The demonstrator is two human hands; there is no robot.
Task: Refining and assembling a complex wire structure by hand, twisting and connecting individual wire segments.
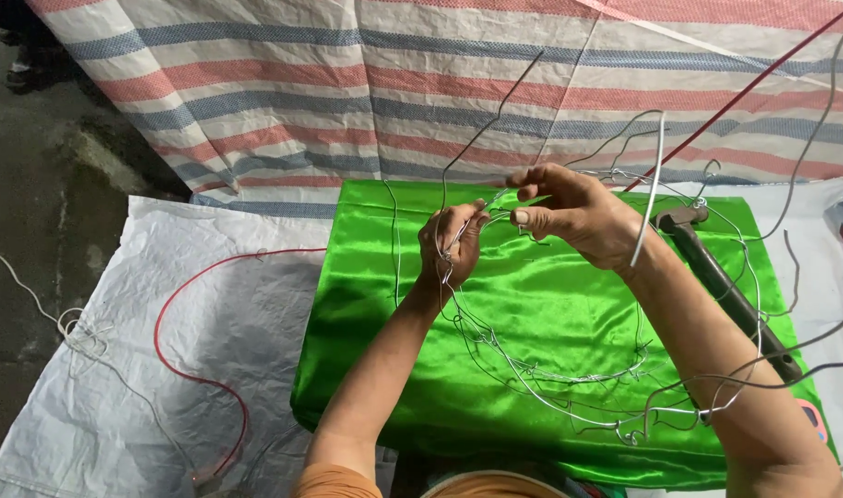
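Both hands [523, 226] on wire frame [569, 378] (gripped)

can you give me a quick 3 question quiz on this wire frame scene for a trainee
1. True or false: both hands are up at the same joint of the wire frame.
2. Multiple choice: what lies under the frame? A) bare concrete B) green satin cloth C) a wooden board
3. Fill in: the dark-handled hammer lies on the person's ____ side.

Key
1. True. The left hand pinches thin wire, and the right hand closes its grip on the wire beside it.
2. B
3. right
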